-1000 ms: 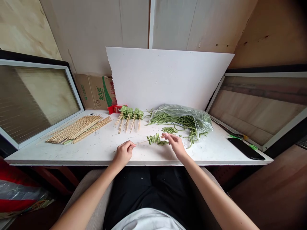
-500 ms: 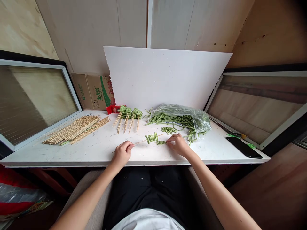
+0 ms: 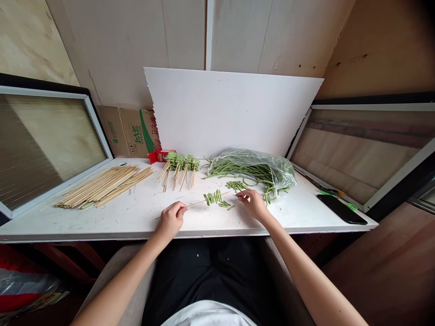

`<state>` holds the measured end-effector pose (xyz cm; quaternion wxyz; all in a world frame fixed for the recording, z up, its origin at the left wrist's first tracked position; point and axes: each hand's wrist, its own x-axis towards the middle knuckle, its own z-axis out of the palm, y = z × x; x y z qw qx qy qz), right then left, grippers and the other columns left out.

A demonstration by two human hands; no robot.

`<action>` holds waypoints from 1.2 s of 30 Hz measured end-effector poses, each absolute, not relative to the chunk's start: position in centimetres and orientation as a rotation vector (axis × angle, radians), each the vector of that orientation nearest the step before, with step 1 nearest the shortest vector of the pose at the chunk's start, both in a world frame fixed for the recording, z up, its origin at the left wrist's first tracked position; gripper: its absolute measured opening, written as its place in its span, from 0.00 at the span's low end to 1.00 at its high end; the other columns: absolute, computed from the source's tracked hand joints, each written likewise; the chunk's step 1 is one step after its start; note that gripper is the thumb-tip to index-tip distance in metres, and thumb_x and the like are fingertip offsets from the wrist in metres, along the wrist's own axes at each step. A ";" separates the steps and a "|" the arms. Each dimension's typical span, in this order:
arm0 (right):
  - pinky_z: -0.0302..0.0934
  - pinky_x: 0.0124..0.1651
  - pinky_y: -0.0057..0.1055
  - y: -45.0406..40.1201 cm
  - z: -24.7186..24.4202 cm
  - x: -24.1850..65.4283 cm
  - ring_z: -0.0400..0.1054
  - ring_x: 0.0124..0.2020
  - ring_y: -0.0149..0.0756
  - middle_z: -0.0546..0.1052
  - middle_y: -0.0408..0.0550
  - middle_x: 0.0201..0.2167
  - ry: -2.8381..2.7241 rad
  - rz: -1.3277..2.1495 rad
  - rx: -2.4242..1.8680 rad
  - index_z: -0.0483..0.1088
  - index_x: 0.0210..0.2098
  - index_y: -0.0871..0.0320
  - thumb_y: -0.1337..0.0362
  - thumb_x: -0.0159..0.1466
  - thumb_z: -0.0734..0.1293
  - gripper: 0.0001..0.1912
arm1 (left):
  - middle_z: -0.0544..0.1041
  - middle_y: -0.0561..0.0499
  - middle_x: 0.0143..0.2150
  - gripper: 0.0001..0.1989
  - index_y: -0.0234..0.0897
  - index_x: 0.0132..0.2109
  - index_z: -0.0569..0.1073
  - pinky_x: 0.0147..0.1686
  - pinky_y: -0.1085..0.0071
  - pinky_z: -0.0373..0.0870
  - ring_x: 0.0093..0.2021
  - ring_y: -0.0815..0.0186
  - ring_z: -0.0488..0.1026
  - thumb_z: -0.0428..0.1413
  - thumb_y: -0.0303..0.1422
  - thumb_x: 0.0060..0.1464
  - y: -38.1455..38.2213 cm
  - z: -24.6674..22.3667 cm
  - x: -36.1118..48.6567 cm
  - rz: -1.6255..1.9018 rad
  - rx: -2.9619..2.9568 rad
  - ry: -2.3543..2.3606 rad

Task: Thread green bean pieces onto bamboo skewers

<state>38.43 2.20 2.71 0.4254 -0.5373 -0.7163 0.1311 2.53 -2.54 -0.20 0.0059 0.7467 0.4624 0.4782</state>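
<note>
My left hand is closed round a thin wooden skewer, held low over the white table and pointing right. Several short green bean pieces are threaded side by side on it near its far end. My right hand pinches a small green bean piece just right of the skewer's tip. Below the tip lie a few loose bean pieces. Behind them is a small heap of cut bean pieces.
Bare skewers lie in a pile at left. Filled skewers rest by a red box. A clear plastic bag of long beans stands behind my right hand. A black phone lies right, and a white board stands behind.
My right hand has lifted a bean piece away from the loose ones and brought it up near the skewer's tip. The left hand keeps its hold. The whole view has shifted slightly.
</note>
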 end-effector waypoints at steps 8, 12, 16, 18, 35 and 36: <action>0.61 0.36 0.33 0.7 2.3 35.2 0.73 0.38 0.43 0.82 0.50 0.38 -1.390 0.998 -1.067 0.79 0.40 0.54 0.40 0.59 0.73 0.24 | 0.79 0.51 0.31 0.09 0.40 0.36 0.73 0.33 0.70 0.67 0.29 0.65 0.74 0.53 0.33 0.67 -2.5 -0.5 2.4 1.477 2.356 1.409; 0.59 0.34 0.32 0.6 2.2 35.0 0.72 0.41 0.43 0.82 0.52 0.47 -1.336 1.021 -1.028 0.80 0.38 0.54 0.40 0.58 0.74 0.24 | 0.79 0.52 0.30 0.10 0.40 0.35 0.73 0.33 0.71 0.66 0.30 0.65 0.74 0.53 0.32 0.67 -2.6 -0.3 2.6 1.461 2.367 1.410; 0.59 0.33 0.32 0.8 2.0 35.3 0.71 0.39 0.41 0.82 0.52 0.48 -1.339 1.028 -1.031 0.81 0.39 0.54 0.41 0.58 0.75 0.23 | 0.78 0.52 0.30 0.10 0.40 0.35 0.73 0.33 0.71 0.66 0.29 0.65 0.74 0.53 0.32 0.67 -2.6 -0.2 2.6 1.448 2.375 1.412; 0.58 0.33 0.32 0.9 1.8 35.5 0.71 0.37 0.40 0.82 0.51 0.46 -1.354 1.029 -1.036 0.82 0.41 0.53 0.42 0.59 0.74 0.22 | 0.78 0.52 0.30 0.10 0.40 0.35 0.72 0.33 0.71 0.66 0.29 0.65 0.74 0.53 0.32 0.67 -2.6 -0.3 2.6 1.450 2.379 1.411; 0.60 0.37 0.31 1.1 1.5 35.4 0.70 0.37 0.38 0.82 0.51 0.43 -1.368 1.041 -1.006 0.82 0.45 0.54 0.45 0.61 0.74 0.22 | 0.79 0.52 0.30 0.10 0.39 0.35 0.74 0.32 0.70 0.65 0.29 0.65 0.74 0.53 0.32 0.66 -2.4 -0.6 2.4 1.442 2.367 1.431; 0.60 0.37 0.31 1.1 1.5 35.4 0.70 0.37 0.38 0.82 0.51 0.44 -1.369 1.043 -1.007 0.82 0.45 0.54 0.45 0.61 0.74 0.22 | 0.79 0.52 0.30 0.10 0.39 0.35 0.74 0.32 0.70 0.65 0.29 0.65 0.74 0.54 0.31 0.66 -2.4 -0.6 2.4 1.443 2.366 1.433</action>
